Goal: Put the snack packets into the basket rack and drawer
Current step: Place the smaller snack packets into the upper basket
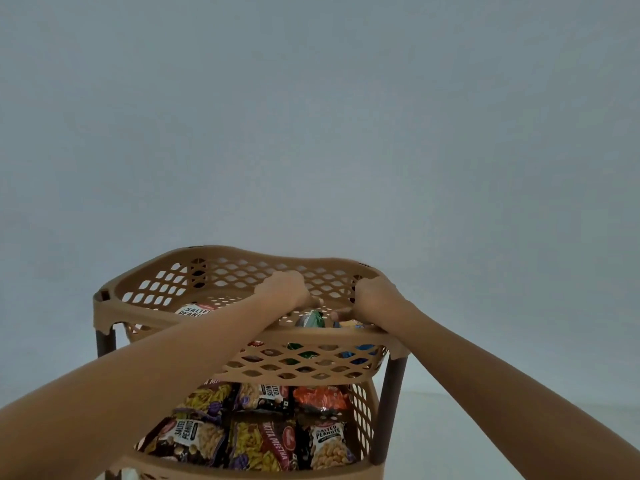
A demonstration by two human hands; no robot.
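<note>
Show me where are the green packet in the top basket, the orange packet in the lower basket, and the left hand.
green packet [312,319], head view, its crumpled top.
orange packet [320,399], head view, its middle.
left hand [282,289], head view, its back.

Home storage corner, plain wall [311,116], plastic basket rack [242,258] of snack packets [263,445]
</note>
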